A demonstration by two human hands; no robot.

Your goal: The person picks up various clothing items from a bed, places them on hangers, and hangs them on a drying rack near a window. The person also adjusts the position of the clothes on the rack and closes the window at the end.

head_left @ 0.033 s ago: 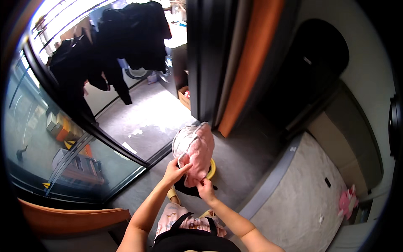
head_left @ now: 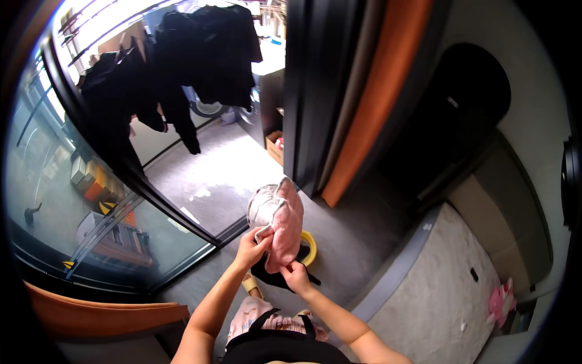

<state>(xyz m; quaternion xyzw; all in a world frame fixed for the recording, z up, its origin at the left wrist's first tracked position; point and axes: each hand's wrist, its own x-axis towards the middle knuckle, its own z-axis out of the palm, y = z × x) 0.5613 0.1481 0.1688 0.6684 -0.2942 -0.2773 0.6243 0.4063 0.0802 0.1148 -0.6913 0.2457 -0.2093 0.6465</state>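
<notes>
A pink cloth piece [head_left: 286, 227] with grey edging and a paler, rounded part hangs folded in front of me; its exact kind is unclear. My left hand [head_left: 251, 247] pinches its near left edge between thumb and fingers. At the bottom corner my right hand [head_left: 296, 278] grips the cloth with closed fingers. Below, on the floor, a yellow rim [head_left: 311, 247], apparently of a basin, shows partly behind the cloth. Black fabric [head_left: 274, 279] lies by that rim, mostly covered by my hands and the pink cloth.
Black clothes [head_left: 206, 51] hang beyond the doorway, left of a dark door frame [head_left: 303, 91]. A glass panel [head_left: 176, 242] stands at left, an orange curtain [head_left: 379, 103] at right. The bed [head_left: 433, 285] bounds the right side; a pink plush toy [head_left: 501, 301] lies there.
The view has shifted slightly, so the room sits lower and further right. The pink cloth hangs narrower, and more of the yellow rim shows. Both hands keep their hold.
</notes>
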